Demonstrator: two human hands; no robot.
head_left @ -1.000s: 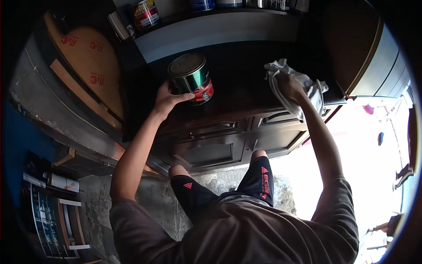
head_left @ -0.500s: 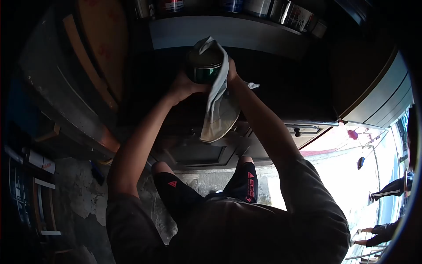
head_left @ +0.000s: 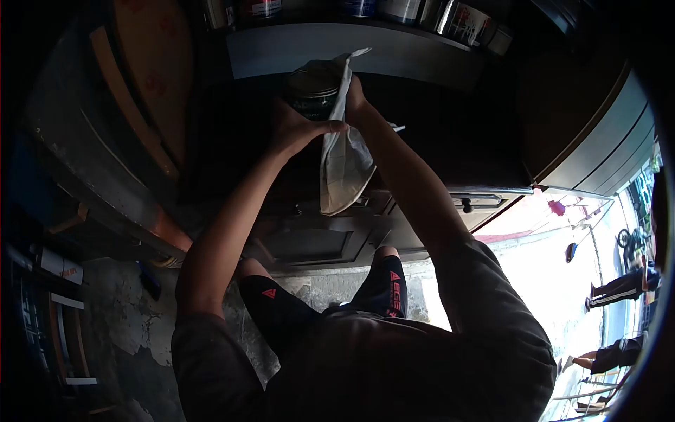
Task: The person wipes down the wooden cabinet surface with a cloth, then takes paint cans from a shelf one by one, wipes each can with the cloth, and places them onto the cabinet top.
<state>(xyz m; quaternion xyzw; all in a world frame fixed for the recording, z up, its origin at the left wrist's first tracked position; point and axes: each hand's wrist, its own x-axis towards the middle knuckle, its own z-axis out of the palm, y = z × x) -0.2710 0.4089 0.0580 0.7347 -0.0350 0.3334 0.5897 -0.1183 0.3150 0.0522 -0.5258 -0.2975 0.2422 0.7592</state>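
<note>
A dark green can (head_left: pixel 313 88) with a round lid is held between both hands over the dark cabinet top. My left hand (head_left: pixel 299 130) is wrapped round its left and near side, the thumb reaching across to the cloth. A pale cloth (head_left: pixel 344 158) lies against the can's right side and hangs down in front of the cabinet edge. My right hand (head_left: pixel 356 97) presses the cloth to the can from the right; its fingertips are hidden behind the cloth.
Cans (head_left: pixel 467 24) line a raised shelf at the back. Dark cabinet doors (head_left: pixel 302 239) are below the top. Wooden boards (head_left: pixel 133 105) lean at the left. Outside at the right, in bright light, are parts of two people (head_left: pixel 622 288) and a bicycle.
My right hand has brought the cloth from the right of the cabinet top over to the can. The can has turned and moved slightly back, and the view has darkened.
</note>
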